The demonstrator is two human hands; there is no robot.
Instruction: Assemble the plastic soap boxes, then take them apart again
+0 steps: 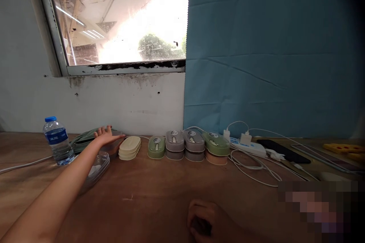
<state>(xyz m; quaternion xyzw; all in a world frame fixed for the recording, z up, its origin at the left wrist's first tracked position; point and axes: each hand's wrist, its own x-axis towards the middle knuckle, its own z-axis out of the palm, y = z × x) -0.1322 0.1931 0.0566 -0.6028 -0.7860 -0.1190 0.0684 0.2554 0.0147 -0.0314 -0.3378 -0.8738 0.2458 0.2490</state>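
Head view: a broad brown wooden desk (142, 197) is seen, and along the middle of its far edge a row of lidded green, grey and brown plastic boxes (174, 144) is lined up. Toward the far left corner are set a soft dark-green fabric bag (82, 140) and an upright clear plastic water bottle with a blue cap (58, 142). Over the left part of the far edge the left hand (105, 136) is held out, grip spread wide, nothing held. By the near edge the right hand (203, 214) is loosely curled; whether anything is held cannot be told. A clear, rounded plastic tray (101, 167) is partly covered by the left forearm (71, 176). Just beside the left hand is placed a reddish-brown translucent plastic container (114, 148), with stacked cream oval pieces (129, 148) to its right. If grasped, the container is probably best pinched by opposite sides, with the forearm kept raised above the tray and the cream stack left unbrushed.
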